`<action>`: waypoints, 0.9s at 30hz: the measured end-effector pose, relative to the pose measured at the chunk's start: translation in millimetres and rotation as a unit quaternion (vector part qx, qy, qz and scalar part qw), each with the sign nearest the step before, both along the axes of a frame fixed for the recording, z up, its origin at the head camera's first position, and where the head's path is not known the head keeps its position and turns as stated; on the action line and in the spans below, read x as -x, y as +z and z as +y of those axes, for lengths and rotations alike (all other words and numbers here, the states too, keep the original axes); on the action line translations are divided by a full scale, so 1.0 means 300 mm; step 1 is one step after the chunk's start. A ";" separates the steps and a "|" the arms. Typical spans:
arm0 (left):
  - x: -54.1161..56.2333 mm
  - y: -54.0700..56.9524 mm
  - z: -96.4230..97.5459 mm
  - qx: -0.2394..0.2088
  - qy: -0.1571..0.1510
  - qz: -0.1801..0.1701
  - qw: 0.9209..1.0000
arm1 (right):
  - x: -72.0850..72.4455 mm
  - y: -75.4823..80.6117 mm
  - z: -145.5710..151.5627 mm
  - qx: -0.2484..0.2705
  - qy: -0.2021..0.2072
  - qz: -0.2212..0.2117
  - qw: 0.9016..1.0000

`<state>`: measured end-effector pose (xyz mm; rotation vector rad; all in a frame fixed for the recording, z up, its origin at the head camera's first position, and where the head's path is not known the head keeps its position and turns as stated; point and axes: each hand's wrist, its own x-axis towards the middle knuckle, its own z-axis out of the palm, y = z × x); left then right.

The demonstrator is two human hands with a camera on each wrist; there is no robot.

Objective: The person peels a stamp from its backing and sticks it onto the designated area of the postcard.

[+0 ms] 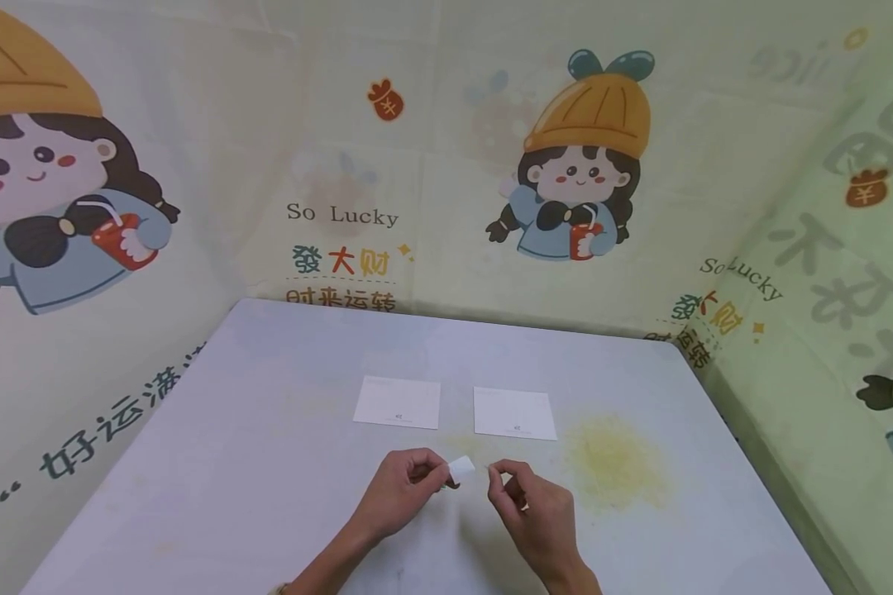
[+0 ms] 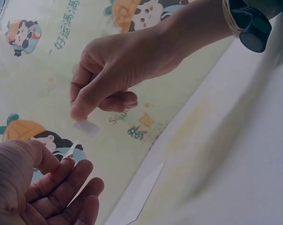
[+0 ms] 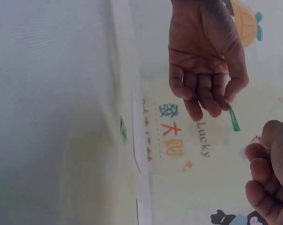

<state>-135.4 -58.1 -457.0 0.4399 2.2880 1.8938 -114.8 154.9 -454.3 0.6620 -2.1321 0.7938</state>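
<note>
My left hand (image 1: 405, 492) pinches a small white paper piece (image 1: 461, 468) between thumb and forefinger. Its other face shows as a green strip (image 3: 234, 118) in the right wrist view. Close by on the right, my right hand (image 1: 537, 504) pinches a tiny whitish, see-through piece (image 2: 87, 127) at its fingertips, with a little red (image 3: 256, 138) beside it. Both hands are above the table, a small gap between their fingertips. Just under the left fingertips, a small dark and green bit (image 1: 454, 484) shows, partly hidden by the hand.
Two white cards, a left one (image 1: 398, 403) and a right one (image 1: 514, 413), lie side by side beyond the hands on the white table (image 1: 268, 446). A yellow stain (image 1: 616, 461) marks the table at the right. Printed cloth walls (image 1: 446, 165) stand around the back and sides.
</note>
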 end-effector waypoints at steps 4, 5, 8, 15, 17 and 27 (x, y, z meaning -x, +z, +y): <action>0.003 0.000 -0.004 -0.003 0.006 -0.007 1.000 | -0.001 -0.009 0.014 -0.003 -0.004 0.003 1.000; 0.004 0.001 -0.005 -0.004 0.007 -0.010 1.000 | -0.001 -0.011 0.016 -0.004 -0.006 0.003 1.000; 0.004 0.004 -0.005 -0.009 0.009 -0.015 1.000 | -0.005 -0.016 0.022 -0.008 -0.013 0.001 1.000; 0.004 0.009 -0.006 -0.006 0.016 -0.019 1.000 | -0.014 -0.023 0.024 -0.014 -0.020 -0.019 1.000; 0.005 0.008 -0.006 -0.004 0.018 -0.020 1.000 | -0.014 -0.024 0.023 -0.013 -0.018 -0.019 1.000; 0.005 0.005 -0.008 -0.008 0.020 -0.021 1.000 | -0.012 -0.025 0.017 -0.009 0.006 -0.017 1.000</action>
